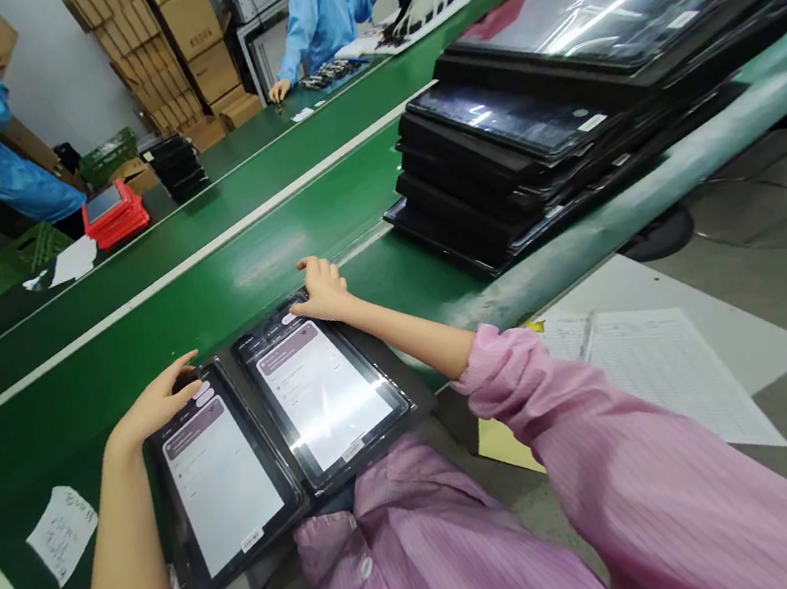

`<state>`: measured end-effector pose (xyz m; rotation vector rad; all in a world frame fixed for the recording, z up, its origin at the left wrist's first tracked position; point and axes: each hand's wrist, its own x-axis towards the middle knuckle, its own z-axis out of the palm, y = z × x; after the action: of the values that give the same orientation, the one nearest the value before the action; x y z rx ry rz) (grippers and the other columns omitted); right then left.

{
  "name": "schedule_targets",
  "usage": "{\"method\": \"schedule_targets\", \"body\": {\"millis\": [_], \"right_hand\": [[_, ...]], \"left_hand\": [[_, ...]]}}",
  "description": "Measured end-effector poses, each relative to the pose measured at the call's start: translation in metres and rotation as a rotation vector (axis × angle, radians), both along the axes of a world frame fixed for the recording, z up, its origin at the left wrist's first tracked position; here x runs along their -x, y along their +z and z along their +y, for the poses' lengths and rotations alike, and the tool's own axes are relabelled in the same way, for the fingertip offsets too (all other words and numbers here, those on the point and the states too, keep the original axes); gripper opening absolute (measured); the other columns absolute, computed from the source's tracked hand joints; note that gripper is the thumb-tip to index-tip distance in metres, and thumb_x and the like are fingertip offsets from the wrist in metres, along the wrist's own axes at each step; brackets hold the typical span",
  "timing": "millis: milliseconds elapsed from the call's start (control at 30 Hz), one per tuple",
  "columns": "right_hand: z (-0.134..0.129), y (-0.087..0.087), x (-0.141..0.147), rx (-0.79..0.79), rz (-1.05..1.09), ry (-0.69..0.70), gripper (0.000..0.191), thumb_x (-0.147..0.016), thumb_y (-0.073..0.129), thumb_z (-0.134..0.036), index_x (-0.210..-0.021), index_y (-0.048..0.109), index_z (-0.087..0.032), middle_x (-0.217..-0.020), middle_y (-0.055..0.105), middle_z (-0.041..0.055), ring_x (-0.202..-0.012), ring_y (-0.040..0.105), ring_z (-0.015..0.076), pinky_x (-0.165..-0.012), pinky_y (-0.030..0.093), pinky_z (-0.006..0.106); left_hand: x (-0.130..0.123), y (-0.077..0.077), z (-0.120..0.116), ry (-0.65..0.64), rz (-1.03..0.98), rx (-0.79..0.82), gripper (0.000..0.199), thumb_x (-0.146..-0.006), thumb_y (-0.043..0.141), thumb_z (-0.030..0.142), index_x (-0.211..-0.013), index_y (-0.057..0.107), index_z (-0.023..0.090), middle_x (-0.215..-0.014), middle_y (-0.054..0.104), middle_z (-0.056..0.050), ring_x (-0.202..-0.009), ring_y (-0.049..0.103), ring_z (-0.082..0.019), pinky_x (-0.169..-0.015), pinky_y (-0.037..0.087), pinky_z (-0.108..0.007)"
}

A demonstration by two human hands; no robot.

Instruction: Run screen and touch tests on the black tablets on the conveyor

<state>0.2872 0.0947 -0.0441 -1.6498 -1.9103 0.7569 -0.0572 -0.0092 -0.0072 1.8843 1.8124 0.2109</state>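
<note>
Two tablets with lit screens lie side by side at the near edge of a green counter, in front of a person in a pink striped shirt. The left hand touches the top of the left tablet, its grip loose, fingers spread. The right hand rests on the top edge of the right tablet, grip also open, fingers curved. Stacked dark tablets stand to the right; two people in blue work across the counter.

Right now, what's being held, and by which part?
Left hand on left tablet, right hand on right tablet, each at its top end; whether firmly held can't be told.
</note>
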Motion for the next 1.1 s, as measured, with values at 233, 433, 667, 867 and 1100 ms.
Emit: {"method": "schedule_targets", "body": {"millis": [233, 433, 667, 867, 1100], "right_hand": [[-0.013, -0.014, -0.038, -0.125, 0.410, 0.140, 0.037, -0.085, 0.051, -0.034, -0.120, 0.048, -0.021, -0.114, 0.057, 0.0094, -0.102, 0.055, 0.0243, -0.093, 0.045, 0.041], [-0.068, -0.009, -0.067, -0.480, 0.161, 0.577, 0.037, -0.098, 0.045, -0.047, -0.106, 0.074, -0.023, -0.116, 0.055, 0.0119, -0.109, 0.049, 0.0284, -0.099, 0.038, 0.048], [-0.068, -0.011, -0.065, -0.456, 0.040, 0.658, 0.051, -0.100, 0.037, -0.057, -0.101, 0.080, -0.031, -0.132, 0.051, 0.0098, -0.119, 0.042, 0.0315, -0.103, 0.031, 0.054], [-0.048, -0.014, -0.052, -0.317, -0.077, 0.352, 0.047, -0.101, 0.036, -0.052, -0.126, 0.071, -0.033, -0.145, 0.045, 0.0127, -0.128, 0.037, 0.0373, -0.105, 0.027, 0.064], [-0.073, -0.009, -0.063, -0.340, 0.091, 0.376, 0.051, -0.101, 0.031, -0.056, -0.136, 0.060, -0.032, -0.137, 0.051, 0.0120, -0.127, 0.045, 0.0323, -0.110, 0.032, 0.057]], "left_hand": [[-0.017, -0.001, -0.051, 0.183, 0.014, -0.633, 0.054, -0.103, 0.029, 0.052, -0.146, 0.048, 0.025, -0.128, 0.063, -0.011, -0.121, 0.059, -0.026, -0.108, 0.043, -0.045], [-0.030, -0.014, -0.100, -0.178, 0.094, -0.643, 0.062, -0.105, 0.018, 0.055, -0.115, 0.072, 0.026, -0.109, 0.076, -0.006, -0.108, 0.065, -0.026, -0.117, 0.023, -0.055], [-0.031, -0.011, -0.094, -0.188, 0.109, -0.593, 0.073, -0.102, 0.011, 0.059, -0.110, 0.076, 0.029, -0.107, 0.077, -0.005, -0.106, 0.064, -0.026, -0.119, 0.014, -0.058], [-0.029, 0.000, -0.066, -0.016, 0.230, -0.455, 0.053, -0.106, 0.020, 0.045, -0.128, 0.067, 0.034, -0.131, 0.070, -0.004, -0.134, 0.050, -0.031, -0.116, -0.007, -0.071], [-0.044, 0.004, -0.083, -0.040, 0.259, -0.342, 0.055, -0.104, 0.034, 0.053, -0.154, 0.040, 0.030, -0.162, 0.038, -0.011, -0.148, 0.034, -0.034, -0.118, 0.005, -0.072]]}}
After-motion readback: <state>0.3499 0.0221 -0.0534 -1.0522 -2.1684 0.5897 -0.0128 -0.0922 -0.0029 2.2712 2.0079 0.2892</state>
